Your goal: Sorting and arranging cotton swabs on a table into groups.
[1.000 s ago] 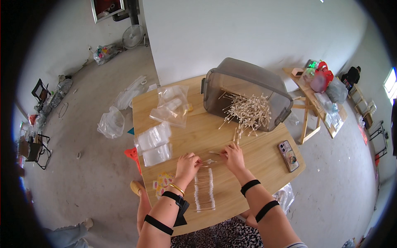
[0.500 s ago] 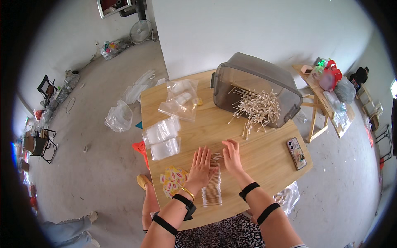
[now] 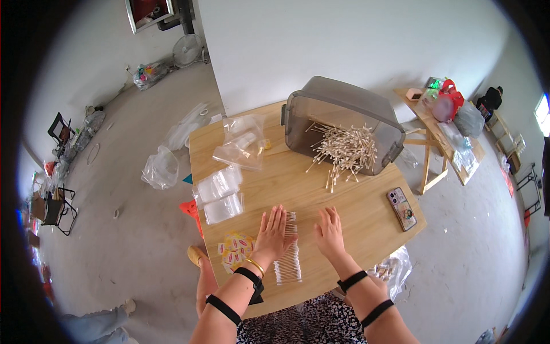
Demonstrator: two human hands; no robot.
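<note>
While both hands lie flat on the wooden table (image 3: 366, 212), I log a clear packet of cotton swabs (image 3: 288, 259) under the left one.

Left hand (image 3: 274, 234): fingers spread and straight, palm pressing on the packet's left edge, gripping nothing. Right hand (image 3: 329, 231): fingers apart, resting on bare wood just beside the packet. Farther back, loose swabs (image 3: 346, 152) spill from a tipped grey bin (image 3: 344, 106). Empty bags (image 3: 220, 195) lie left; phone (image 3: 402, 208) right. Small yellow items (image 3: 235, 249), possibly sweets, sit near the left wrist.
</note>
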